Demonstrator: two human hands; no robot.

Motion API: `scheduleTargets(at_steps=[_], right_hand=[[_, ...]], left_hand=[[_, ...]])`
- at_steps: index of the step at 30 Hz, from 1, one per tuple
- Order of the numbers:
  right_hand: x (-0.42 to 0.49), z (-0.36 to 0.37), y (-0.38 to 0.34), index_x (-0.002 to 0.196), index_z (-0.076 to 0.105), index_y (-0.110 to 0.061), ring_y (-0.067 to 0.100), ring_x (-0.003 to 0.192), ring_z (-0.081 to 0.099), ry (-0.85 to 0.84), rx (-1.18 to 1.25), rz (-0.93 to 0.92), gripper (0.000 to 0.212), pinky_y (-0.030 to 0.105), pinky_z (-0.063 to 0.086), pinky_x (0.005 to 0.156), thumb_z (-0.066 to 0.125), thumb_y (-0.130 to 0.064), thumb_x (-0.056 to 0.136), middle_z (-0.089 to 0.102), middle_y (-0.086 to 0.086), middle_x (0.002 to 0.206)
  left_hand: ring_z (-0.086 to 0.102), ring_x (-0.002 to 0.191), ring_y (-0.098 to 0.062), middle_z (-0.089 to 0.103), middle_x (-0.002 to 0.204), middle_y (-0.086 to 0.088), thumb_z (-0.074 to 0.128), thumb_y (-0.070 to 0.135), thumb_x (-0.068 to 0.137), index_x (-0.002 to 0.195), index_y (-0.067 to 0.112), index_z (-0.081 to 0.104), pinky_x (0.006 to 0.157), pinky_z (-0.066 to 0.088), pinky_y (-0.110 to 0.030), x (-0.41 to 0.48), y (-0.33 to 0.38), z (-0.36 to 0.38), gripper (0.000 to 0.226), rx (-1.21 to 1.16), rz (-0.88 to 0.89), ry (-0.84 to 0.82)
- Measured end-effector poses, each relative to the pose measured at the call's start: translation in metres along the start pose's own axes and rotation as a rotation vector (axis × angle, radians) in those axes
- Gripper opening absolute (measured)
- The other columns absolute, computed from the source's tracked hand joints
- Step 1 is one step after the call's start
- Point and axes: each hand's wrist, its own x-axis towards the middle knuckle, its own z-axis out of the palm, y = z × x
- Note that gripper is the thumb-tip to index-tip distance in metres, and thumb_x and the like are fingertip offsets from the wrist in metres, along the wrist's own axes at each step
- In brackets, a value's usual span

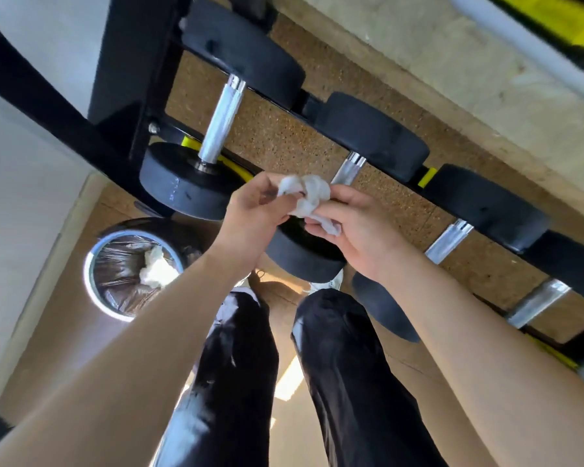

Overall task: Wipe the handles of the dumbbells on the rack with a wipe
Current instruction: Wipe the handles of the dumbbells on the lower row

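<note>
Forearms (142,338) fill my view; left hand (250,210) and right hand (358,230) both pinch the wipe (305,197), bunched between them. It looks soft, light, tearable: I'd grip a fold. Chrome handle (348,170) waits at its 1 o'clock, bin (96,264) at 8

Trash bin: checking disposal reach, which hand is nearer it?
Left. The left hand is up and right of the bin; the right hand lies farther right. Both hold the wipe.

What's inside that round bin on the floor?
The bin holds a dark liner with crumpled white paper lying on it. Whatever sits under the paper or deeper down is covered.
</note>
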Motion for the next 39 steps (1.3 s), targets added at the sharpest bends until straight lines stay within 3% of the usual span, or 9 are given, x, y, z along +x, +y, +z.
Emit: scheduleTargets(at_steps=[3, 9, 12, 15, 20, 25, 30, 34, 39], right_hand=[[0.007, 0.023, -0.009, 0.117, 0.068, -0.003, 0.022, 0.100, 0.070, -0.009, -0.055, 0.006, 0.029, 0.036, 0.057, 0.091, 0.070, -0.006, 0.088, 0.071, 0.018, 0.115], [0.034, 0.069, -0.016, 0.090, 0.061, -0.008, 0.025, 0.078, 0.069, 0.174, -0.092, -0.028, 0.020, 0.040, 0.061, 0.077, 0.074, 0.004, 0.080, 0.073, 0.023, 0.096], [0.048, 0.087, -0.020, 0.086, 0.071, -0.011, 0.023, 0.081, 0.073, 0.092, -0.097, 0.000, 0.013, 0.038, 0.062, 0.079, 0.072, 0.001, 0.083, 0.076, 0.017, 0.094], [0.062, 0.099, -0.022, 0.098, 0.077, -0.015, 0.021, 0.098, 0.073, 0.019, -0.145, -0.032, 0.022, 0.036, 0.060, 0.088, 0.061, -0.002, 0.090, 0.076, 0.009, 0.103], [0.093, 0.109, 0.002, 0.108, 0.072, -0.014, 0.010, 0.097, 0.070, 0.063, -0.588, -0.132, 0.022, 0.034, 0.057, 0.093, 0.074, -0.011, 0.086, 0.075, -0.002, 0.103], [0.103, 0.111, 0.021, 0.094, 0.078, -0.013, 0.011, 0.085, 0.072, 0.049, -0.821, -0.263, 0.013, 0.033, 0.060, 0.084, 0.077, -0.023, 0.085, 0.076, -0.002, 0.086], [0.105, 0.109, 0.024, 0.093, 0.077, -0.010, 0.013, 0.084, 0.072, 0.034, -0.839, -0.292, 0.014, 0.034, 0.060, 0.082, 0.077, -0.022, 0.085, 0.076, 0.000, 0.085], [0.104, 0.109, 0.024, 0.096, 0.076, -0.009, 0.013, 0.086, 0.072, 0.027, -0.822, -0.298, 0.014, 0.031, 0.060, 0.082, 0.076, -0.020, 0.087, 0.076, 0.001, 0.087], [0.106, 0.107, 0.025, 0.095, 0.076, -0.010, 0.013, 0.085, 0.072, 0.019, -0.791, -0.283, 0.014, 0.029, 0.060, 0.082, 0.077, -0.021, 0.086, 0.075, 0.000, 0.087]], left_hand=[[0.065, 0.109, -0.045, 0.066, 0.115, -0.028, 0.069, 0.001, 0.089, 0.107, 0.007, 0.063, 0.097, 0.055, -0.053, -0.004, 0.005, -0.015, 0.019, 0.004, 0.033, 0.010], [0.073, 0.095, -0.030, 0.075, 0.101, -0.016, 0.077, 0.006, 0.086, 0.109, 0.002, 0.070, 0.093, 0.058, -0.042, -0.009, 0.018, -0.046, 0.025, 0.152, 0.147, 0.041], [0.072, 0.080, -0.016, 0.076, 0.087, -0.005, 0.083, 0.016, 0.082, 0.092, 0.011, 0.075, 0.083, 0.060, -0.042, 0.005, 0.016, -0.064, 0.014, 0.315, 0.172, 0.191], [0.072, 0.078, -0.023, 0.074, 0.080, -0.004, 0.083, 0.026, 0.082, 0.081, 0.016, 0.073, 0.078, 0.061, -0.048, 0.030, 0.019, -0.090, 0.014, 0.368, 0.172, 0.324], [0.060, 0.066, -0.001, 0.070, 0.078, 0.010, 0.080, 0.026, 0.082, 0.086, 0.024, 0.076, 0.061, 0.049, -0.021, 0.078, 0.044, -0.129, 0.006, 0.506, 0.190, 0.514], [0.054, 0.054, 0.004, 0.068, 0.071, 0.014, 0.072, 0.030, 0.088, 0.084, 0.026, 0.079, 0.051, 0.040, -0.015, 0.119, 0.059, -0.121, 0.009, 0.527, 0.164, 0.398], [0.066, 0.083, -0.011, 0.072, 0.092, 0.007, 0.078, 0.020, 0.084, 0.087, 0.026, 0.080, 0.069, 0.048, -0.020, 0.124, 0.051, -0.121, 0.007, 0.808, 0.168, 0.365], [0.066, 0.090, -0.023, 0.069, 0.100, 0.000, 0.080, 0.023, 0.080, 0.085, 0.031, 0.076, 0.071, 0.053, -0.030, 0.115, 0.048, -0.141, 0.011, 1.132, 0.005, 0.255], [0.061, 0.082, -0.011, 0.064, 0.087, 0.009, 0.082, 0.025, 0.081, 0.080, 0.031, 0.067, 0.072, 0.045, -0.022, 0.115, 0.047, -0.134, 0.016, 0.857, 0.237, 0.289]])
